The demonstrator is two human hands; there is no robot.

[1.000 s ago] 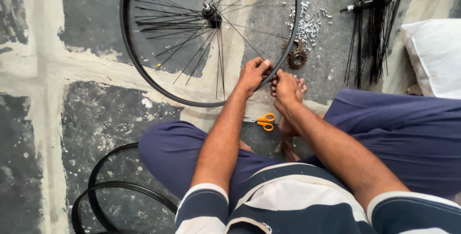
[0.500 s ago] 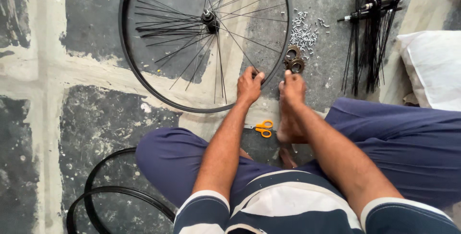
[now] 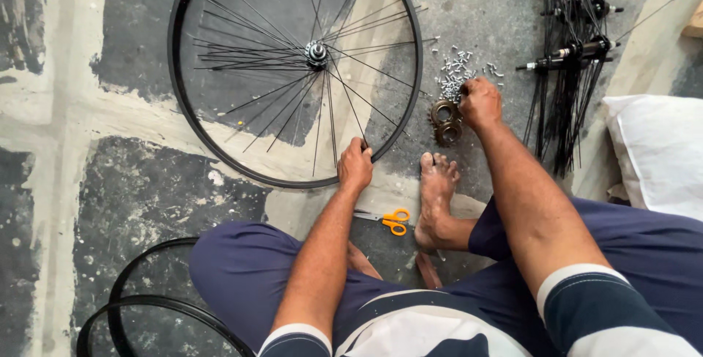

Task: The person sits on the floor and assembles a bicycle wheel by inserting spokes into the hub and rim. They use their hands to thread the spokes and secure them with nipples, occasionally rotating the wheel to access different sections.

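The bicycle wheel is laid flat on the floor, its rim pinched at five o'clock by the closed left hand, seemingly to steady it. At three o'clock of the wheel, the right hand is curled over the pile of small silver nipples; whether any are gripped cannot be told. Sprockets lie just beside it, orange-handled scissors near the bare foot.

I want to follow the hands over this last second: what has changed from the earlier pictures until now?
The right hand left the black spoked bicycle wheel rim and moved to the right and away from the body, to the pile of small silver spoke nipples beside the two rusty metal sprockets. What it grips cannot be seen. The left hand stayed on the rim. The orange-handled scissors did not move.
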